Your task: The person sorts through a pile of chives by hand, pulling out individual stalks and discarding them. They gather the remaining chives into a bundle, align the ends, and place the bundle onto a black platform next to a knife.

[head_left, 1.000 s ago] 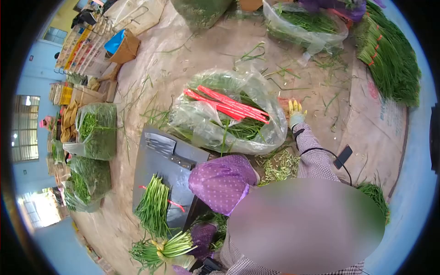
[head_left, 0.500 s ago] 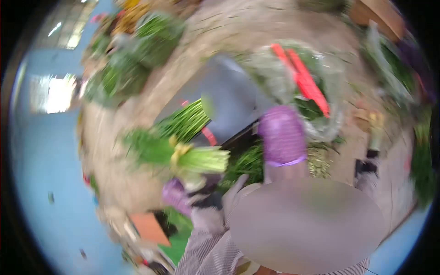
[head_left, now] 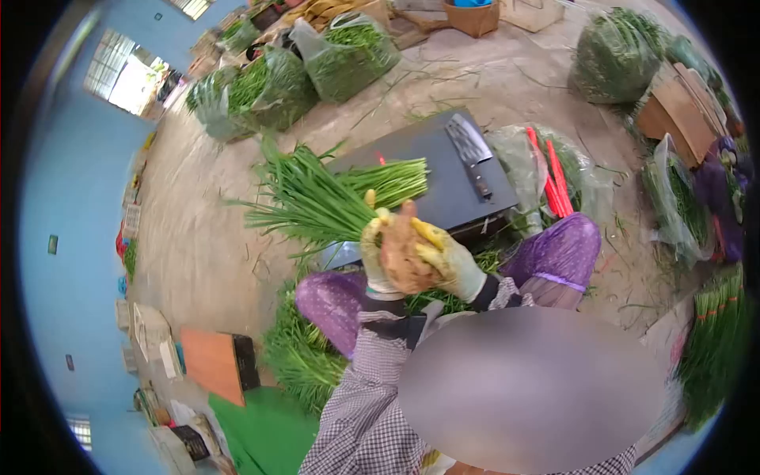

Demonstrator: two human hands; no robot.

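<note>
Together, our two gloved hands meet above the near edge of a black board (head_left: 418, 144). Our left hand (head_left: 375, 257) is closed around the lower end of a bunch (head_left: 313, 198) of greens, whose long leaves fan out towards ten o'clock. Our right hand (head_left: 457, 263) grips a brown piece (head_left: 408, 257) against the bunch's base, its yellow fingers curled over the edge; we cannot tell what the piece is made of. It sits between both palms and hides the ends of the bunch.

At twelve o'clock from our hands, tied stalks (head_left: 400, 180) lie on the board, partly under the held leaves, with a bit of red tie (head_left: 381, 160) showing. A cleaver (head_left: 467, 142) lies flat on the board at one o'clock, its handle turned towards us. At two o'clock, beside the board, red strips (head_left: 556, 178) rest on an open bag (head_left: 590, 178) of greens.

Our right knee (head_left: 560, 244), in purple cloth, is at three o'clock, and our left knee (head_left: 328, 305) at eight. Loose greens (head_left: 294, 360) heap up between seven and eight, just beside that knee, with an orange panel (head_left: 210, 360) farther out at eight. Two full bags (head_left: 348, 59) stand well apart at eleven.
</note>
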